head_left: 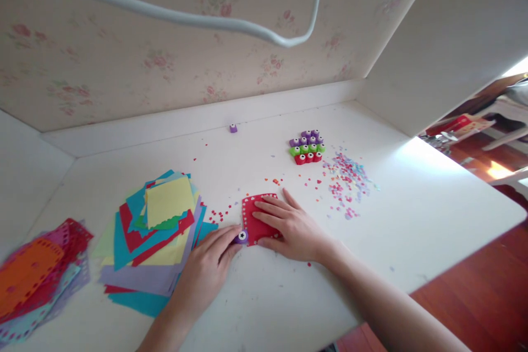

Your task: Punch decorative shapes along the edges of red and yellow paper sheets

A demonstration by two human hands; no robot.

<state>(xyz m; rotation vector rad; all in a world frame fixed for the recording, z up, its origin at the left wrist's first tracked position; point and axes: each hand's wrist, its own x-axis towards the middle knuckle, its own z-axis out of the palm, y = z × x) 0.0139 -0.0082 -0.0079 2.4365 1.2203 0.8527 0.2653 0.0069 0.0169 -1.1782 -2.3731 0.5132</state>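
A small red paper square (258, 213) with a punched border lies flat on the white table (433, 209). My right hand (291, 225) rests on it, fingers stretched flat and pressing it down. My left hand (206, 269) lies just left of the sheet, its fingertips closed on a small purple paper punch (241, 237) set at the sheet's lower left corner.
A stack of coloured paper sheets (154, 231) lies left of my hands. Punched sheets (37, 275) pile at the far left. A cluster of purple, green and red punches (307, 147) sits further back, a lone purple punch (233, 128) near the wall, confetti (346, 181) to the right.
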